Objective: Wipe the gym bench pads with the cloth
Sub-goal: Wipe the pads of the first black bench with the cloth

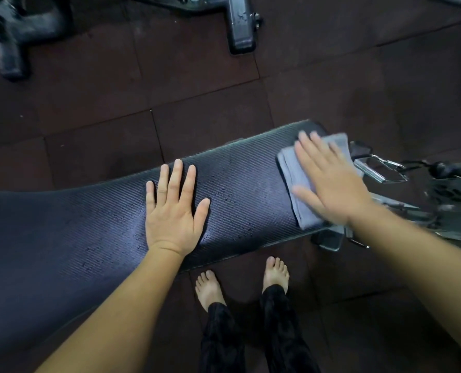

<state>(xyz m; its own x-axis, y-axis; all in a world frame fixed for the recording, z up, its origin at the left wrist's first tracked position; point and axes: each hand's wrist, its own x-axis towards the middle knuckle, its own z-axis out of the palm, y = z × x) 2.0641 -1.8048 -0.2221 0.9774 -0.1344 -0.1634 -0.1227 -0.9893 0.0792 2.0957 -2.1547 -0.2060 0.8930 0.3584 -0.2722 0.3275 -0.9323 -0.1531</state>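
Dark rubber floor tiles are lying around the bench pad, where the left hand is resting flat, fingers spread, probably bracing, while the flat right hand is pressing the folded grey cloth onto the pad's right end.

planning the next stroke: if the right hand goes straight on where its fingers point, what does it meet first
A thin strip of bare bench pad, then its far edge. The right hand lies flat on the cloth, fingertips nearly there; beyond seems only floor.
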